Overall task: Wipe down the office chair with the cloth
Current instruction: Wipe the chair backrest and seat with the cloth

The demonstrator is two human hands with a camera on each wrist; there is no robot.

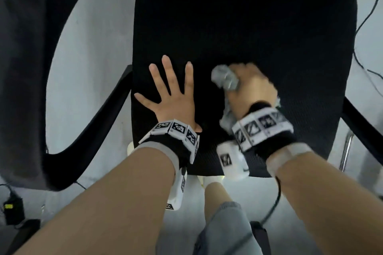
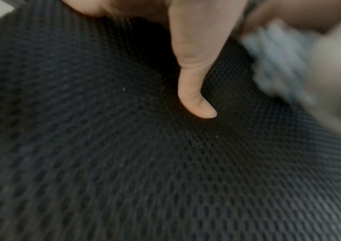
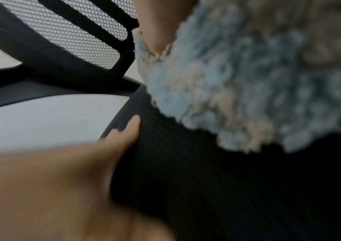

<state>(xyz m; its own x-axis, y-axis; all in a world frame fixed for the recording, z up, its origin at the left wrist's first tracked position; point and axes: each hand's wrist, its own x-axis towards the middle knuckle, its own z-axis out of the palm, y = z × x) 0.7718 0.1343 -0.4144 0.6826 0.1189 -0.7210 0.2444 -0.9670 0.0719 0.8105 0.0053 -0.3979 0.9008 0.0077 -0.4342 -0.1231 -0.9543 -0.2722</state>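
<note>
A black office chair fills the head view, its mesh seat (image 1: 238, 27) below me. My left hand (image 1: 172, 93) lies flat on the seat's front left with fingers spread; its thumb (image 2: 194, 91) presses the mesh (image 2: 124, 163). My right hand (image 1: 250, 89) grips a bunched pale blue-grey cloth (image 1: 224, 77) and presses it on the seat's front right, blurred by motion. The fluffy cloth (image 3: 237, 84) covers most of the right wrist view, over the black seat fabric (image 3: 206, 187). The cloth (image 2: 278, 65) also shows at the right of the left wrist view.
A curved black armrest (image 1: 97, 122) runs on the left, another (image 1: 362, 122) on the right. Part of a meshed chair back (image 3: 78, 37) shows in the right wrist view. Cables (image 1: 360, 27) trail on the pale floor. A black charger (image 1: 12, 207) lies at lower left. My knee (image 1: 223, 213) is below.
</note>
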